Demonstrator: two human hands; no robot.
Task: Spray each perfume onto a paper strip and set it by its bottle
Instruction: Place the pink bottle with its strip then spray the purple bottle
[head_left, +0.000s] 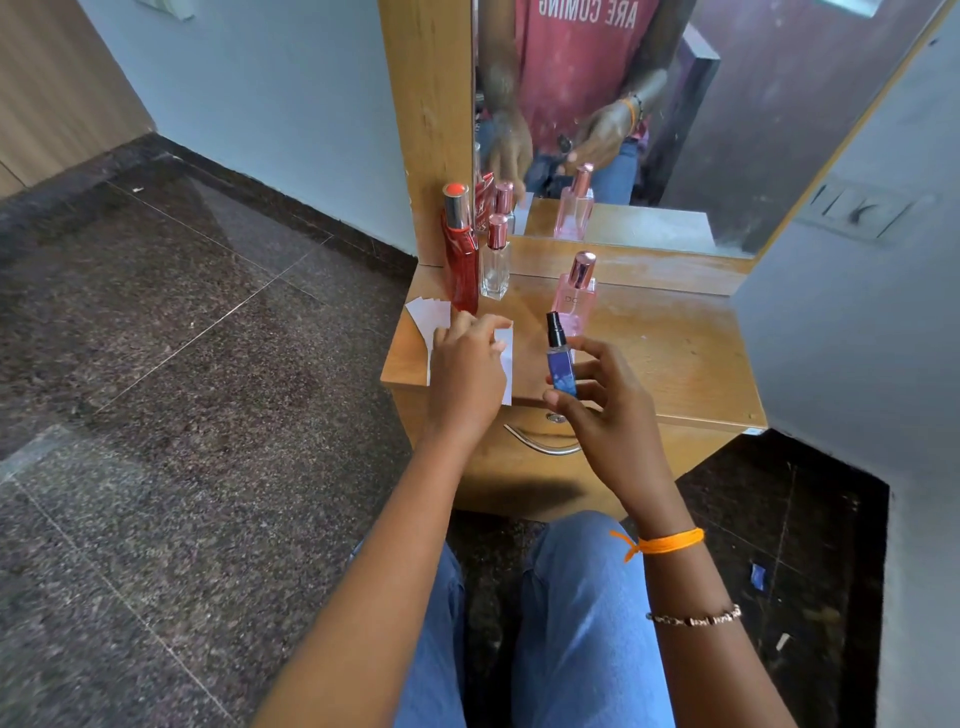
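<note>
My right hand (597, 410) grips a small blue perfume bottle (561, 364) with a black spray top, upright above the front edge of the wooden dresser top (675, 353). My left hand (465, 364) pinches a white paper strip (506, 364) to the bottle's left. More white strips (428, 317) lie fanned at the dresser's left edge. A tall red bottle (461, 254) and a clear bottle with a pink cap (495, 265) stand at the back left. A pink bottle (574, 296) stands mid-table, behind the blue one.
A mirror (623, 130) rises behind the dresser and reflects the bottles and a person's hands. A drawer with a metal handle (543, 444) sits below the top. Dark stone floor lies to the left; a grey wall stands close on the right.
</note>
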